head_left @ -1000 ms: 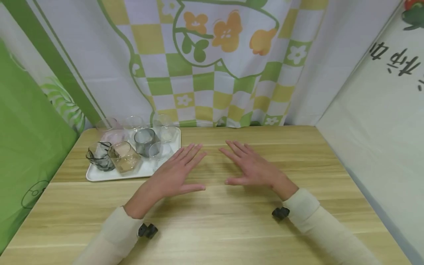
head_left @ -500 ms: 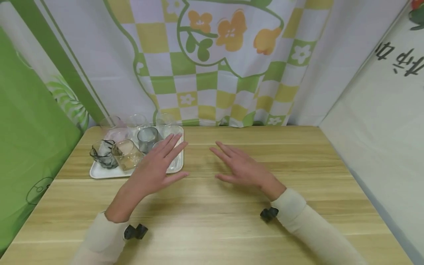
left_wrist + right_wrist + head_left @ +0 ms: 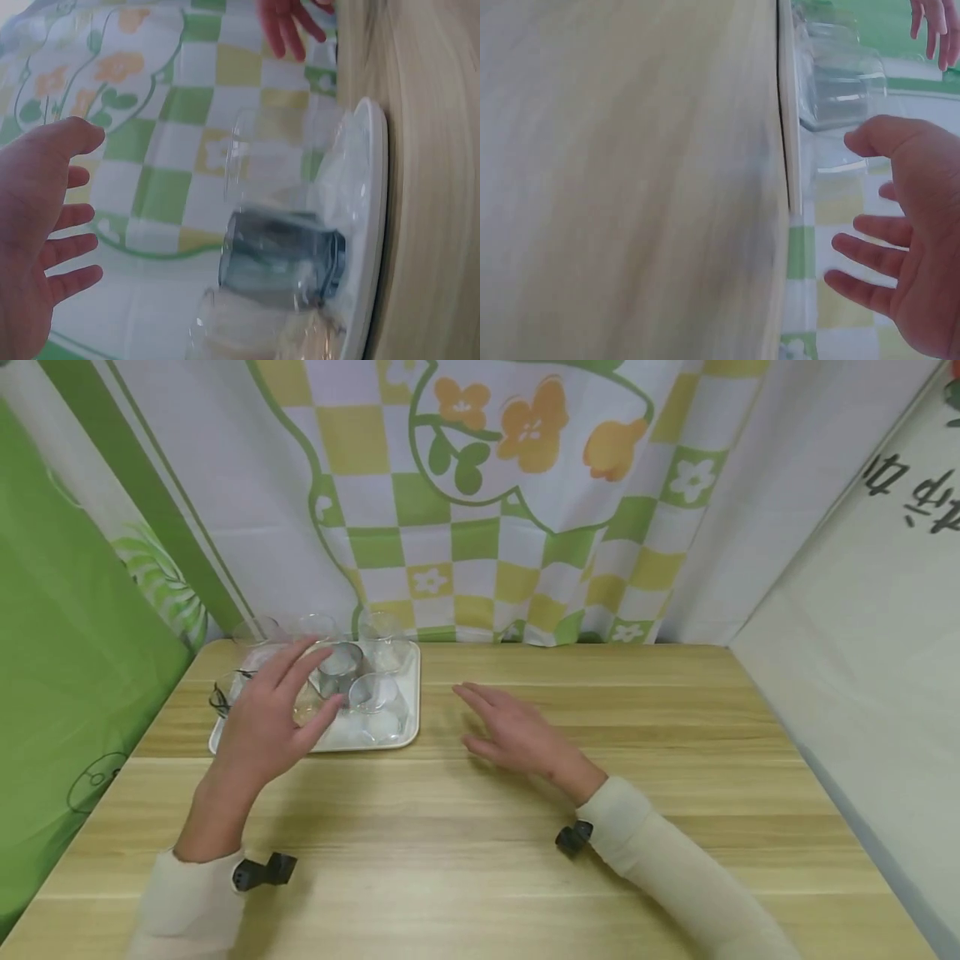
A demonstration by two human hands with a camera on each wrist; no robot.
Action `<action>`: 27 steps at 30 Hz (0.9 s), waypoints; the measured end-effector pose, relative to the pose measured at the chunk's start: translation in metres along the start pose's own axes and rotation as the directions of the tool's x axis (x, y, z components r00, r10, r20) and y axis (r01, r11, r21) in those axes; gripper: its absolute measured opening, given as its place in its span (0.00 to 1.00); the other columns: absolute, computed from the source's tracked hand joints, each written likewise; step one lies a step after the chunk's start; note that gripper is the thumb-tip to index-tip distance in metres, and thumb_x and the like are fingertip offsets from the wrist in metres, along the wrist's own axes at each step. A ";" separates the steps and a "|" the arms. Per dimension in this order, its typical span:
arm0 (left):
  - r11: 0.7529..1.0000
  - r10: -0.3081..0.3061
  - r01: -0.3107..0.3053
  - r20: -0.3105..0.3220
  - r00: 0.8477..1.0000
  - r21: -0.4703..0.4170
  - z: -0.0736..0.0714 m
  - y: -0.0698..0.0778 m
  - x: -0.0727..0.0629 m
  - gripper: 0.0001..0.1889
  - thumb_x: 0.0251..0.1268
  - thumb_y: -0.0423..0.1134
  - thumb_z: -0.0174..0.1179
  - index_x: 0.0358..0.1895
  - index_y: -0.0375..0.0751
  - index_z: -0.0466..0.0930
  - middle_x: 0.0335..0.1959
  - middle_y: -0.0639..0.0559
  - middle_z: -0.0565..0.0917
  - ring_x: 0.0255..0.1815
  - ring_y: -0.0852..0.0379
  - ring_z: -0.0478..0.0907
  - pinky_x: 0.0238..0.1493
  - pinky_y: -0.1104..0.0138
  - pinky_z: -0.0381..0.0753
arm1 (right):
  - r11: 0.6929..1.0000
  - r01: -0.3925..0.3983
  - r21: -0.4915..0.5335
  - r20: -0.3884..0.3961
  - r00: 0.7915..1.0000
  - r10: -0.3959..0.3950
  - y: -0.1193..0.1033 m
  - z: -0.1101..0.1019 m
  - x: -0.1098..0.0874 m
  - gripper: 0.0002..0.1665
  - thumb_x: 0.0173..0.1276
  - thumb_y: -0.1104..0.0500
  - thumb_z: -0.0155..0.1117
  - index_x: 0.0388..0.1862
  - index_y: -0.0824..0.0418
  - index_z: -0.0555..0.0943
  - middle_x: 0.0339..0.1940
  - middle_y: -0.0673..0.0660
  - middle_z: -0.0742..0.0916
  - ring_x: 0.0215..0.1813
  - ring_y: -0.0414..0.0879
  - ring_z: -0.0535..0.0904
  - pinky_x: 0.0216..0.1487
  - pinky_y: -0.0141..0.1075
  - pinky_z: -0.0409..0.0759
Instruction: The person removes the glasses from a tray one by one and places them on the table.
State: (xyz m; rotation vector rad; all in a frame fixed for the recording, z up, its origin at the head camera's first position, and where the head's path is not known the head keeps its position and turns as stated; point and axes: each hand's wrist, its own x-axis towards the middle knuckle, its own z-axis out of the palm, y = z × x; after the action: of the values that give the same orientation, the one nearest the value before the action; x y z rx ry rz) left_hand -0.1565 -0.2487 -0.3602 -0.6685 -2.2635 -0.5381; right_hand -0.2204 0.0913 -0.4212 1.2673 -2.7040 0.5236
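My left hand hovers over the left part of a white tray with several drinking glasses on it. Its fingers are spread and hold nothing; it hides much of the black-streaked glass and the amber glass. A grey-blue glass stands beyond its fingers, and a clear glass sits at the tray's front right. More clear and pinkish glasses line the back of the tray. My right hand, fingers loosely extended, is above the wooden table, right of the tray, holding nothing.
The wooden table spreads around the tray. A checked, flowered curtain hangs at its back edge. Green cloth borders the left side and a white panel the right. Black wrist cameras sit on both sleeves.
My left hand has moved left, from the tray's right front corner to over its left glasses. The right hand has drifted left toward the tray. The head view has shifted slightly.
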 end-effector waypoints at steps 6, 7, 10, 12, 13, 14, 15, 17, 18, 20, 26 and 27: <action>0.990 -0.138 0.138 -0.026 0.990 -0.014 -0.012 -0.024 -0.012 0.29 0.62 0.38 0.66 0.67 0.32 0.75 0.67 0.35 0.75 0.67 0.34 0.71 0.63 0.41 0.70 | 0.999 -0.037 -0.020 0.009 0.999 0.038 -0.011 0.012 0.014 0.40 0.74 0.52 0.65 0.78 0.66 0.65 0.73 0.64 0.75 0.71 0.57 0.72 0.70 0.47 0.70; 0.987 -0.162 0.161 -0.034 0.986 -0.011 -0.013 -0.028 -0.014 0.29 0.63 0.38 0.66 0.67 0.32 0.75 0.67 0.35 0.75 0.67 0.34 0.71 0.63 0.42 0.70 | 0.999 -0.047 -0.019 0.020 0.999 0.048 -0.012 0.014 0.016 0.39 0.74 0.52 0.65 0.78 0.65 0.65 0.73 0.64 0.75 0.71 0.56 0.72 0.70 0.46 0.70; 0.973 -0.230 0.230 -0.070 0.971 0.001 -0.017 -0.039 -0.022 0.27 0.64 0.38 0.66 0.66 0.34 0.77 0.65 0.37 0.76 0.66 0.35 0.72 0.59 0.41 0.72 | 0.997 -0.071 -0.004 0.055 0.996 0.071 -0.017 0.019 0.021 0.39 0.75 0.50 0.63 0.78 0.64 0.65 0.72 0.63 0.76 0.71 0.56 0.72 0.69 0.46 0.71; 0.964 -0.263 0.265 -0.101 0.960 0.007 -0.020 -0.046 -0.027 0.26 0.65 0.40 0.65 0.65 0.34 0.77 0.64 0.36 0.77 0.66 0.35 0.72 0.57 0.40 0.72 | 0.997 -0.076 0.003 0.075 0.994 0.076 -0.020 0.022 0.024 0.39 0.76 0.49 0.62 0.79 0.64 0.66 0.71 0.63 0.77 0.70 0.56 0.73 0.68 0.46 0.72; 0.960 -0.276 0.279 -0.116 0.954 0.006 -0.022 -0.049 -0.030 0.25 0.66 0.40 0.64 0.64 0.34 0.77 0.63 0.36 0.78 0.65 0.34 0.72 0.58 0.40 0.72 | 0.997 -0.075 0.004 0.082 0.994 0.075 -0.021 0.023 0.026 0.39 0.76 0.49 0.62 0.79 0.63 0.66 0.71 0.62 0.77 0.70 0.56 0.73 0.68 0.46 0.72; 0.956 -0.289 0.292 -0.130 0.948 0.000 -0.023 -0.053 -0.033 0.24 0.67 0.40 0.64 0.64 0.33 0.78 0.63 0.35 0.78 0.65 0.33 0.72 0.60 0.42 0.71 | 0.998 -0.070 0.008 0.086 0.994 0.069 -0.021 0.024 0.028 0.38 0.76 0.49 0.62 0.78 0.63 0.66 0.71 0.62 0.77 0.69 0.56 0.74 0.67 0.47 0.73; 0.952 -0.304 0.306 -0.145 0.941 -0.009 -0.025 -0.057 -0.036 0.24 0.67 0.39 0.63 0.64 0.33 0.78 0.62 0.34 0.78 0.64 0.32 0.72 0.62 0.43 0.70 | 0.998 -0.061 0.007 0.090 0.994 0.060 -0.022 0.025 0.029 0.38 0.76 0.49 0.62 0.78 0.64 0.67 0.71 0.62 0.77 0.69 0.56 0.74 0.67 0.47 0.73; 0.938 -0.344 0.344 -0.175 0.922 -0.031 -0.027 -0.064 -0.042 0.22 0.69 0.37 0.61 0.63 0.31 0.77 0.61 0.32 0.79 0.62 0.32 0.73 0.63 0.53 0.71 | 0.999 -0.043 0.014 0.093 0.995 0.041 -0.023 0.027 0.032 0.37 0.76 0.49 0.63 0.77 0.64 0.68 0.70 0.62 0.78 0.67 0.55 0.76 0.66 0.46 0.74; 0.926 -0.376 0.374 -0.189 0.907 -0.050 -0.028 -0.067 -0.045 0.21 0.70 0.36 0.60 0.63 0.31 0.77 0.60 0.32 0.79 0.61 0.33 0.73 0.61 0.58 0.72 | 0.999 -0.032 0.018 0.095 0.995 0.031 -0.024 0.028 0.033 0.36 0.76 0.50 0.63 0.77 0.64 0.68 0.69 0.62 0.78 0.67 0.55 0.76 0.66 0.46 0.74; 0.886 -0.463 0.454 -0.214 0.860 -0.092 -0.028 -0.072 -0.052 0.20 0.73 0.36 0.58 0.63 0.30 0.77 0.59 0.33 0.79 0.58 0.41 0.75 0.54 0.68 0.71 | 1.000 -0.007 0.028 0.101 0.995 0.004 -0.024 0.030 0.036 0.35 0.76 0.51 0.62 0.76 0.64 0.69 0.69 0.62 0.78 0.67 0.55 0.76 0.66 0.46 0.73; 0.650 -0.760 0.733 -0.192 0.621 -0.203 -0.030 -0.086 -0.067 0.19 0.80 0.38 0.47 0.65 0.34 0.77 0.56 0.49 0.77 0.48 0.68 0.69 0.45 0.73 0.67 | 0.998 0.025 0.049 0.123 0.992 -0.031 -0.024 0.035 0.044 0.31 0.76 0.55 0.61 0.73 0.65 0.72 0.69 0.63 0.78 0.69 0.55 0.74 0.69 0.44 0.71; 0.610 -0.793 0.762 -0.176 0.584 -0.218 -0.030 -0.090 -0.070 0.19 0.79 0.36 0.45 0.65 0.35 0.77 0.55 0.51 0.77 0.48 0.70 0.69 0.45 0.72 0.67 | 0.998 0.027 0.052 0.126 0.991 -0.033 -0.024 0.035 0.045 0.30 0.76 0.55 0.62 0.73 0.65 0.73 0.69 0.63 0.77 0.69 0.55 0.74 0.69 0.44 0.71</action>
State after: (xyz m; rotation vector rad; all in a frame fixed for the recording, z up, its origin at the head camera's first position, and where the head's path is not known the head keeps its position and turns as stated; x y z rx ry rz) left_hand -0.1517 -0.3566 -0.4079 0.4187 -2.1884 -1.1162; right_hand -0.2290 0.0322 -0.4368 1.3976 -2.7859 0.5276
